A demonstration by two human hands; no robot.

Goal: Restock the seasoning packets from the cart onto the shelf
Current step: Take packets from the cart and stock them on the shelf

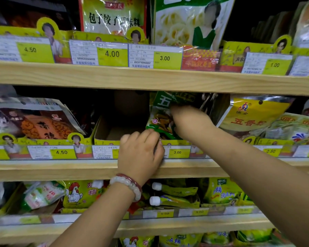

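Note:
Green seasoning packets (160, 116) stand upright in a yellow cardboard display box (105, 138) on the middle shelf (61, 168). My right hand (189, 122) reaches in from the right and grips the packets from their right side. My left hand (141, 154), with bead bracelets on the wrist, has its fingers curled over the box's front edge at the packets' lower left corner. The left part of the box shows bare cardboard. The cart is out of view.
Yellow five-spice packets (253, 114) lean just right of the green ones. Dark orange packets (41, 122) fill the left of the same shelf. Price tags (177, 152) line the shelf fronts. Dumpling seasoning bags (112, 15) stand above; chicken powder bags (80, 193) lie below.

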